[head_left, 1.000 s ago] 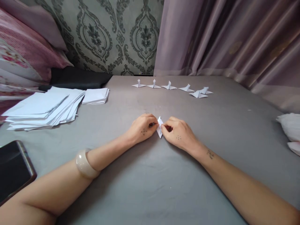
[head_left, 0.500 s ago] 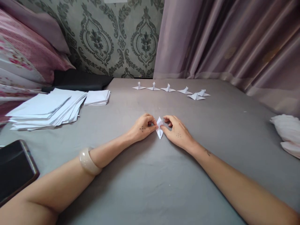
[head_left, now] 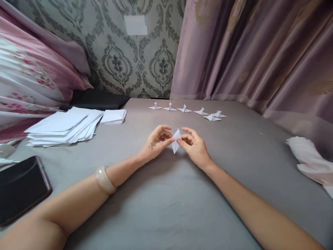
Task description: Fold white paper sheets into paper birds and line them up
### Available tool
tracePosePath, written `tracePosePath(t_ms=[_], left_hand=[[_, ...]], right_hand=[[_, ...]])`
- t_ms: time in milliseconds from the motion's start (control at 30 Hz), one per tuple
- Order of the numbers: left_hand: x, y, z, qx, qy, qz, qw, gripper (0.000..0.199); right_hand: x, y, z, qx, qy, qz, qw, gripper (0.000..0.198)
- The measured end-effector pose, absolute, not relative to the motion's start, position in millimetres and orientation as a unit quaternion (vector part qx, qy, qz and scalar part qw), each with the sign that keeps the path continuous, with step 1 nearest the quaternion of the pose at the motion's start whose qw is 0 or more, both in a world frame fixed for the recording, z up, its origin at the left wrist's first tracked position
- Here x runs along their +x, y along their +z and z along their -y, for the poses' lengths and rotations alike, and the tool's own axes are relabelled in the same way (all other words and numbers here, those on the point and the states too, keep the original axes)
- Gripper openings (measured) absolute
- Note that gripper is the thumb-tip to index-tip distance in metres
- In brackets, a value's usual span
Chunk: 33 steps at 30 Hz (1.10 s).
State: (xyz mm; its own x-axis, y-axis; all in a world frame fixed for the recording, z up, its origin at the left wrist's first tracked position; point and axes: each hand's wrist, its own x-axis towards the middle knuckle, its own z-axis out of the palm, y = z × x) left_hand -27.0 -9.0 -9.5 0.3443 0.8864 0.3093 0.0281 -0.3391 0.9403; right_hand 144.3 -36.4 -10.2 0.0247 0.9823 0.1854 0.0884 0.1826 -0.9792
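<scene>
Between my two hands is a small white folded paper point(head_left: 176, 145), diamond-shaped with a slit down its lower middle. My left hand point(head_left: 158, 141) grips its left edge, thumb on the front and fingers curled behind. On the other edge, my right hand point(head_left: 194, 144) pinches it with the thumb in front; the index finger is raised and held apart. The fingertips behind the paper are partly hidden. Farther back, several finished white paper cranes point(head_left: 184, 108) stand in a row with their wings spread.
At the left lie a large stack of white paper point(head_left: 59, 126) and a smaller stack point(head_left: 113, 117). A dark phone point(head_left: 24, 189) rests near the left edge. White crumpled cloth point(head_left: 308, 152) lies at the right. A grey cloth point(head_left: 166, 205) covers the surface; curtains point(head_left: 234, 52) hang behind.
Both hands have lifted the folded paper slightly off the surface, and their index fingers have spread away from it. The camera view has tilted up, showing more wall.
</scene>
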Motion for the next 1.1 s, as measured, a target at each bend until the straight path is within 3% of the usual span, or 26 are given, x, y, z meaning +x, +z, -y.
tracePosePath(t_ms=[67,200,333,467,767,1100], left_hand=[[-26,-6,11,0.644,0.451,-0.322,0.527,0.043],[-26,-5,15,0.601,0.450,-0.353,0.558,0.029],[-25,-10,13,0.510,0.486,-0.379,0.600,0.028],[-25,-11,15,0.473,0.481,-0.353,0.649,0.026],[-23,-6,21,0.432,0.492,-0.333,0.679,0.026],[-22,-8,19,0.402,0.521,-0.323,0.680,0.022]], right_hand=[[142,-9,38,-0.479,0.413,0.564,0.531,0.056],[136,-6,44,-0.479,0.414,0.578,0.516,0.057],[131,-4,49,-0.477,0.424,0.565,0.523,0.052],[129,-6,49,-0.487,0.360,0.584,0.540,0.043],[135,-2,54,-0.505,0.091,0.667,0.540,0.012],[139,-9,48,-0.481,0.094,0.679,0.547,0.008]])
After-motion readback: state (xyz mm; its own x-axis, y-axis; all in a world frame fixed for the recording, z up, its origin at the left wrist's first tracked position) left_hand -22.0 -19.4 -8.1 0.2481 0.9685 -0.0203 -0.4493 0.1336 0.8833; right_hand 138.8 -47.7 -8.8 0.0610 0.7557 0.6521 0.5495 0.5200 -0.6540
